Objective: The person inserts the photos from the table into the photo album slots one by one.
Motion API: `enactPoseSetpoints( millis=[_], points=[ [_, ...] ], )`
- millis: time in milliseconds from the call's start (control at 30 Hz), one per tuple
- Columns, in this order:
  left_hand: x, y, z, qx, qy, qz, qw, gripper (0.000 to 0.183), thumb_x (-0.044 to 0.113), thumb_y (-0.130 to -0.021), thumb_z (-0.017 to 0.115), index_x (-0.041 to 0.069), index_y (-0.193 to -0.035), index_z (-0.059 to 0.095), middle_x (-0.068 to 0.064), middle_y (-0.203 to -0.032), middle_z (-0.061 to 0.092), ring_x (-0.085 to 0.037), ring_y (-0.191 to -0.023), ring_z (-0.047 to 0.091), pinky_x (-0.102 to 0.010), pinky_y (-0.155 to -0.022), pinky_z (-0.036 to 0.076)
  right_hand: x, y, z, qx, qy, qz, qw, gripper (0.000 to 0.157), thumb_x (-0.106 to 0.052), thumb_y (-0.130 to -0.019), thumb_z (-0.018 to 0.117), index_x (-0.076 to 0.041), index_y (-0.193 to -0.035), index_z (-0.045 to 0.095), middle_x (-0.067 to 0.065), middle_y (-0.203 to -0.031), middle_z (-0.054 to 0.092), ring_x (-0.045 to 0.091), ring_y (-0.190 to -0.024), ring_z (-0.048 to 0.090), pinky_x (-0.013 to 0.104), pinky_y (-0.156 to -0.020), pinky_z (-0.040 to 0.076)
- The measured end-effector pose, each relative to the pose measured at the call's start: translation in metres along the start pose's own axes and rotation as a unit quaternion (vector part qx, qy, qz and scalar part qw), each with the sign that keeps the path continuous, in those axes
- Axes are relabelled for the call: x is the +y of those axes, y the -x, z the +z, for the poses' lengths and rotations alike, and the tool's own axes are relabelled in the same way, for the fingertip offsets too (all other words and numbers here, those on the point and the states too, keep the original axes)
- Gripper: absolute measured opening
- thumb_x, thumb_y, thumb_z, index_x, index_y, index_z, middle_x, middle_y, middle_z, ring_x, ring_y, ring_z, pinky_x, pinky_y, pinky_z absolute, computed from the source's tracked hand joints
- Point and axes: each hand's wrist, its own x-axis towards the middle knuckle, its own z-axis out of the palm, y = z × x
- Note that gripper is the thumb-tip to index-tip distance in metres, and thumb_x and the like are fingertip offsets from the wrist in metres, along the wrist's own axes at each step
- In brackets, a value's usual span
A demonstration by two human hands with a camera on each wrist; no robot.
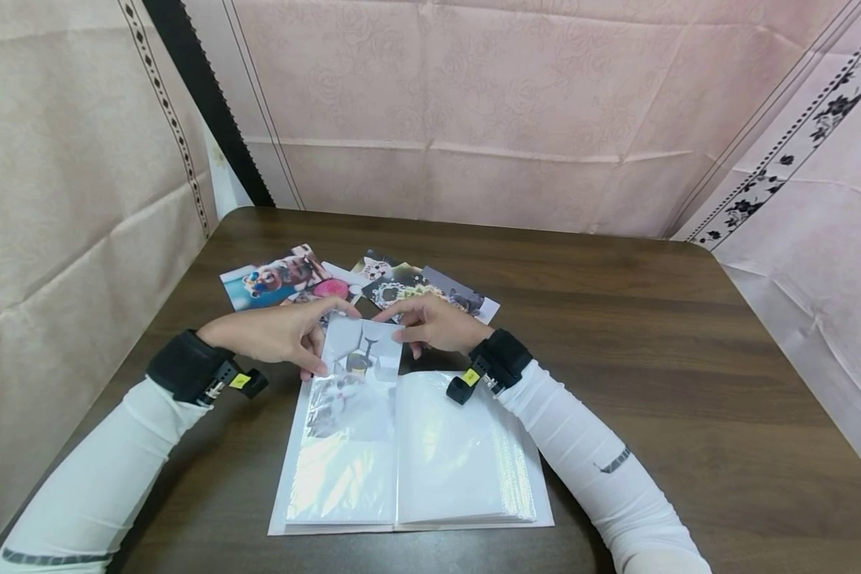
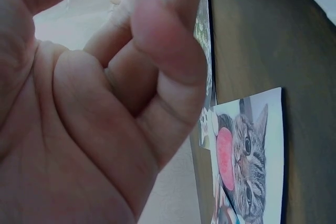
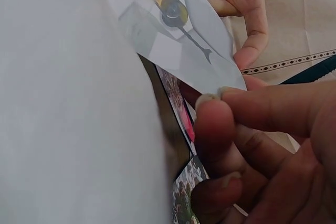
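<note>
A photo album (image 1: pixel 466 446) with clear plastic pockets lies spread on the table. A pale grey photo (image 1: pixel 383 339) overlaps the top of its left page, its lower part behind the glossy plastic. My left hand (image 1: pixel 280 339) grips the photo's left edge, thumb low and index finger up at the top. At the top right corner my right hand (image 1: pixel 438 323) pinches the photo between thumb and index finger. Seen from the right wrist, the photo (image 3: pixel 184 40) bends slightly and bears a round yellowish shape. The left palm (image 2: pixel 68 129) fills much of the left wrist view.
Loose photos lie beyond the album: a blue one (image 1: pixel 254 285) at the left, a dark floral one (image 1: pixel 402 291) towards the right. The left wrist view shows a tabby cat photo (image 2: pixel 252 161). Pink patterned cloth (image 1: pixel 473 104) hangs behind the brown table (image 1: pixel 638 335).
</note>
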Motion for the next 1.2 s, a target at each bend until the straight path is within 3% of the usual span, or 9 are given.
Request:
enactPoseSetpoints(
  millis=[333, 633, 900, 1200],
  points=[
    [0.0005, -0.0004, 0.0000, -0.007, 0.003, 0.004, 1.0000, 0.083, 0.025, -0.081, 0.075, 0.016, -0.144, 0.023, -0.008, -0.088, 0.069, -0.027, -0.069, 0.065, -0.048, -0.072, 0.055, 0.0002, 0.0001, 0.0009, -0.018, -0.015, -0.009, 1.000, 0.035, -0.007, -0.093, 0.059, -0.011, -0.128, 0.062, 0.013, -0.064, 0.056, 0.033, -0.059, 0.054, 0.031, -0.068, 0.050],
    [-0.0005, -0.0010, -0.0005, -0.007, -0.019, 0.001, 0.9998, 0.075, 0.028, -0.081, 0.075, 0.015, -0.141, 0.031, -0.007, -0.080, 0.068, -0.031, -0.069, 0.065, -0.048, -0.073, 0.055, -0.0012, 0.0007, 0.0016, -0.036, -0.016, -0.006, 0.999, 0.034, -0.004, -0.093, 0.057, -0.010, -0.126, 0.064, 0.017, -0.083, 0.066, 0.033, -0.060, 0.053, 0.030, -0.065, 0.050],
    [-0.0016, -0.0015, -0.0022, -0.015, -0.044, 0.007, 0.9989, 0.063, 0.030, -0.082, 0.074, 0.017, -0.134, 0.041, -0.006, -0.078, 0.068, -0.032, -0.068, 0.064, -0.047, -0.069, 0.055, 0.0002, -0.0010, 0.0012, -0.058, -0.001, -0.038, 0.998, 0.030, -0.006, -0.092, 0.060, -0.008, -0.121, 0.067, 0.015, -0.081, 0.067, 0.029, -0.058, 0.053, 0.034, -0.061, 0.050],
    [-0.0029, -0.0025, -0.0024, -0.024, -0.042, 0.017, 0.9987, 0.054, 0.028, -0.083, 0.072, 0.016, -0.129, 0.047, -0.006, -0.080, 0.067, -0.033, -0.070, 0.063, -0.044, -0.067, 0.054, -0.0005, 0.0004, 0.0036, -0.074, 0.013, -0.035, 0.997, 0.030, -0.008, -0.091, 0.061, -0.010, -0.120, 0.068, 0.012, -0.080, 0.068, 0.028, -0.057, 0.052, 0.032, -0.060, 0.048]
  ],
)
